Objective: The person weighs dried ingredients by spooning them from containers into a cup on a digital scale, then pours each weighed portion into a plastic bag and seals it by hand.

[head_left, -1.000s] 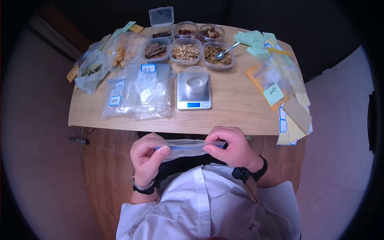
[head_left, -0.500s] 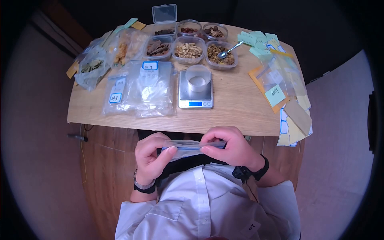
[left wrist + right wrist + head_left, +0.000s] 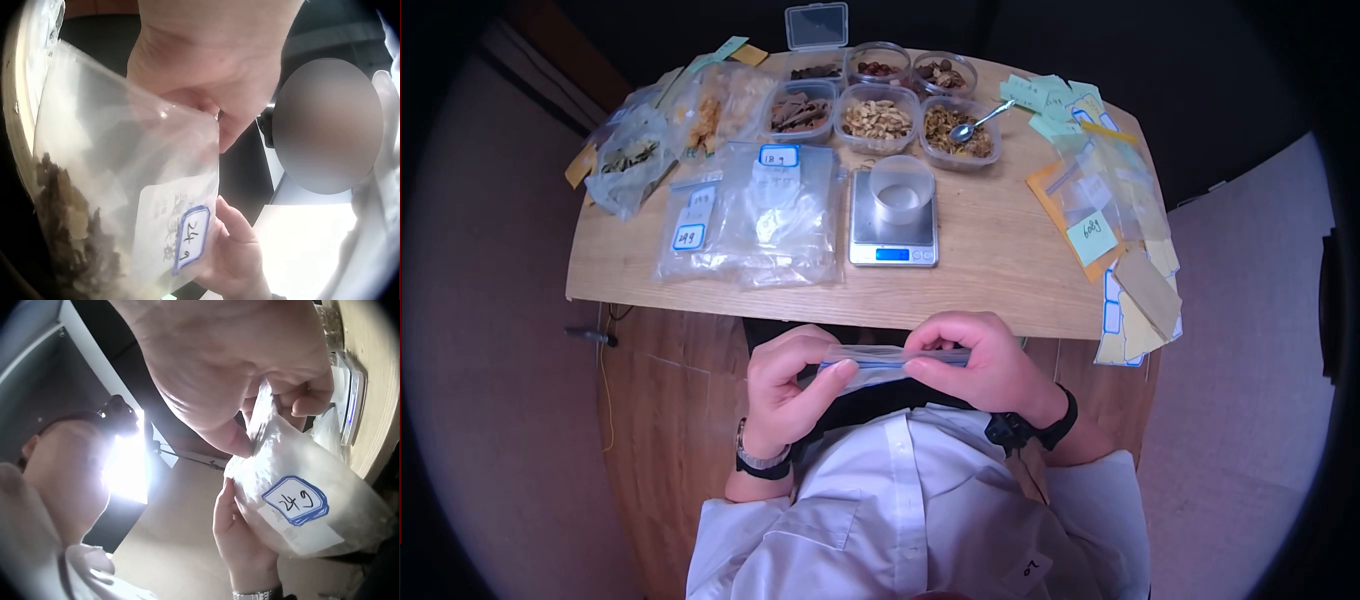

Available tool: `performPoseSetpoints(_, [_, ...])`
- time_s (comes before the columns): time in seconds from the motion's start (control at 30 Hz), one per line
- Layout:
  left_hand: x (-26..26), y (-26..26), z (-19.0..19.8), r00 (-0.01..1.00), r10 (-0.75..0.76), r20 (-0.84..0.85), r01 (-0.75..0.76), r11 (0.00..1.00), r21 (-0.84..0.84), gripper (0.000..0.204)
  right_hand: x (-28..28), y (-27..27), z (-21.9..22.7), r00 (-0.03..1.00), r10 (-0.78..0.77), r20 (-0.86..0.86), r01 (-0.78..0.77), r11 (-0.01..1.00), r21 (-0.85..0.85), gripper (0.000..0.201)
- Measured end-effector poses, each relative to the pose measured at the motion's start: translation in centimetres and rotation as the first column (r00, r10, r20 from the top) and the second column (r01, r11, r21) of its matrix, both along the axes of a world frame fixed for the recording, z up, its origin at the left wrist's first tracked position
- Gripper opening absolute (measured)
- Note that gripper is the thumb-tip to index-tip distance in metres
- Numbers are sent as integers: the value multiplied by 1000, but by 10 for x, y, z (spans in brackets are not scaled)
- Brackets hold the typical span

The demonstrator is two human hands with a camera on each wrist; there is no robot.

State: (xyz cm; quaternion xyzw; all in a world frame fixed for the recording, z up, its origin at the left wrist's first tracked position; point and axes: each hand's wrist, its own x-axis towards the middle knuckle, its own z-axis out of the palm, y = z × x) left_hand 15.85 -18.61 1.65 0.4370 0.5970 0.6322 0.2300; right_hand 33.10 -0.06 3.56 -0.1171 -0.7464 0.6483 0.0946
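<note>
A: Where is the zip bag (image 3: pixel 890 362) right now?

B: Off the counter (image 3: pixel 990 270), held just in front of the person's chest, below the near edge. Both hands pinch its top strip: the left hand (image 3: pixel 785 385) at the left end, the right hand (image 3: pixel 970 365) at the right end, fingers curled tight on the seal.

A: What does the bag look like?

B: Clear, thin plastic with a blue line along the closure. The left wrist view shows dried brownish pieces (image 3: pixel 69 231) sunk to the bottom, and a white label (image 3: pixel 190 240) edged in blue with "24 g" handwritten on it. The right wrist view shows the same label (image 3: pixel 297 500) on the front face.

A: What could go wrong from here?

B: I'd judge the seal is the weak point. If the fingers skip a stretch of the strip, it may stay partly unclosed and the pieces could spill once the bag is tipped. Trapped air could also pop it back apart. And since it hangs over the lap instead of the counter, anything that drops lands on the floor or the shirt.

A: Anything nearby to mind?

B: Not close. The scale (image 3: pixel 892 235) with a clear cup (image 3: pixel 902 190) on it sits mid-counter, labelled bags (image 3: pixel 750 220) lie to its left, tubs of dried ingredients (image 3: pixel 878 118) behind, one with a spoon (image 3: pixel 978 122), all well apart from the hands.
</note>
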Motion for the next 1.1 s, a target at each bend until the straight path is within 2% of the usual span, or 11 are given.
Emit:
performPoseSetpoints(0.13, [1, 4, -1, 998, -20, -56, 21, 999, 25, 7, 0, 1, -2, 1000, 8, 12, -8, 1000, 17, 9])
performPoseSetpoints(0.23, [1, 2, -3, 999, -27, -21, 27, 1000, -14, 7, -1, 0, -2, 1000, -11, 30, 10, 999, 30, 9])
performPoseSetpoints(0.47, [7, 6, -1, 993, -71, -99, 67, 997, -41, 7, -7, -5, -2, 998, -13, -55, 23, 983, 184, 8])
performPoseSetpoints(0.53, [15, 7, -4, 986, 78, 146, -77, 997, -13, 6, -8, -3, -2, 997, -26, -70, 40, 979, 202, 8])
performPoseSetpoints(0.57, [12, 5, -5, 986, 81, 146, -80, 997, -16, 6, -7, -3, -3, 996, -31, -80, 49, 973, 226, 7])
performPoseSetpoints(0.63, [4, 1, -6, 999, 51, -19, -52, 997, -57, 6, -7, -3, -3, 995, -39, -90, 61, 966, 251, 7])
performPoseSetpoints(0.67, [4, 1, -6, 999, 51, -18, -52, 997, -58, 6, -7, -4, -3, 995, -30, -96, 55, 962, 267, 7])
performPoseSetpoints(0.73, [5, 2, -4, 983, 77, -166, -89, 994, -66, 6, -8, -6, -3, 995, -21, -102, 49, 958, 283, 7])
performPoseSetpoints(0.83, [7, 3, -1, 966, 90, -244, -95, 995, -11, 6, -13, -12, -2, 992, -39, -116, 71, 954, 292, 8])
performPoseSetpoints(0.93, [9, 6, 0, 948, 90, -307, -82, 996, 41, 7, -15, -15, -1, 996, -33, -88, 49, 982, 183, 8])
performPoseSetpoints(1.1, [8, 6, 0, 941, 77, -329, -63, 997, 53, 7, -14, -14, -3, 995, -16, -97, 32, 986, 162, 7])
